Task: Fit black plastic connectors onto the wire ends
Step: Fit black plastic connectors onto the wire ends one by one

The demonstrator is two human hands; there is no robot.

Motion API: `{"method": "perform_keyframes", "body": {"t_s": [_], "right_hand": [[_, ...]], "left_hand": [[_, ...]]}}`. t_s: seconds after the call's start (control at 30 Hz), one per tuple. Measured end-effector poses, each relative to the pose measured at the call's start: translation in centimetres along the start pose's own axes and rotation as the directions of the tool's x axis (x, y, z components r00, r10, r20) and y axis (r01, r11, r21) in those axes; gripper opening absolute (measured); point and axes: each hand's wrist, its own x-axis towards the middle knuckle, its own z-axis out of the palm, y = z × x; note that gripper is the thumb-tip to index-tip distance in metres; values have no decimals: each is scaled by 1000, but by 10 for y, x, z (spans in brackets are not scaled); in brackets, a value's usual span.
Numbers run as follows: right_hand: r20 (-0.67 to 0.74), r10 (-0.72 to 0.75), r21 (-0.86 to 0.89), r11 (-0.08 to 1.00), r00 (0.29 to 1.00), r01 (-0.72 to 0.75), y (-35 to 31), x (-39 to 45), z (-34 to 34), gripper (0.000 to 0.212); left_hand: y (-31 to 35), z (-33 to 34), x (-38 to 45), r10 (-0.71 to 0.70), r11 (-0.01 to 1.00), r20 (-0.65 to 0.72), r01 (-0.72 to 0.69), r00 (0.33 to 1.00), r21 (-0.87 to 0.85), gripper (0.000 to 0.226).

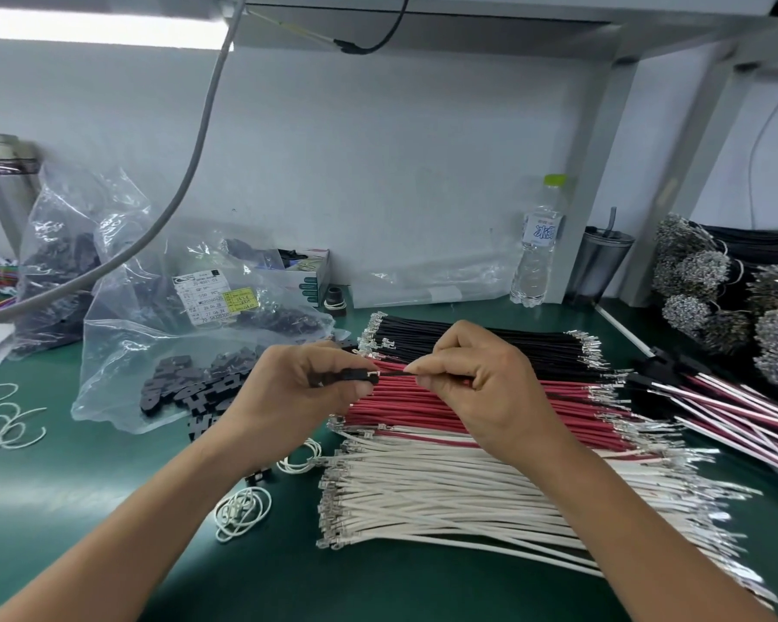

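A: At frame center, the left hand (308, 383) grips a black connector (349, 376), fingers curled round it, above the green desk (86, 487).

B: And the right hand (472, 374)?

A: It pinches a black wire (394, 373) between thumb and forefinger, the wire's metal tip at the connector's mouth. Whether the tip is inside cannot be told.

B: What lies beneath?

A: 3 bands of loose wires: black wires (490, 341) farthest back, red wires (423, 406) in the middle, white wires (445, 500) nearest the bottom of the frame.

B: Spare connectors?

A: A heap of connectors (189, 388) spills from a clear bag (122, 352) at center left. White loops (243, 511) lie on the desk at lower left of center. A water bottle (537, 249) stands against the wall, upper right.
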Motion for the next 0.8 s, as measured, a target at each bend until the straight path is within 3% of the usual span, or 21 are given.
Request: {"method": "perform_keyframes", "body": {"t_s": [0.17, 0.47, 0.7, 0.8], "right_hand": [[25, -106, -223, 969, 994, 109, -7, -3, 7, 11], [51, 23, -123, 992, 998, -17, -6, -1, 9, 5], [37, 0, -108, 994, 999, 4, -10, -4, 14, 4], [97, -14, -96, 995, 995, 23, -15, -5, 21, 9]], "left_hand": [[1, 5, 0, 69, 957, 0, -66, 998, 282, 20], [4, 4, 1, 50, 977, -3, -48, 999, 208, 18], [7, 7, -2, 84, 979, -4, -82, 996, 188, 17], [12, 6, -2, 148, 971, -7, -144, 989, 189, 20]]}}
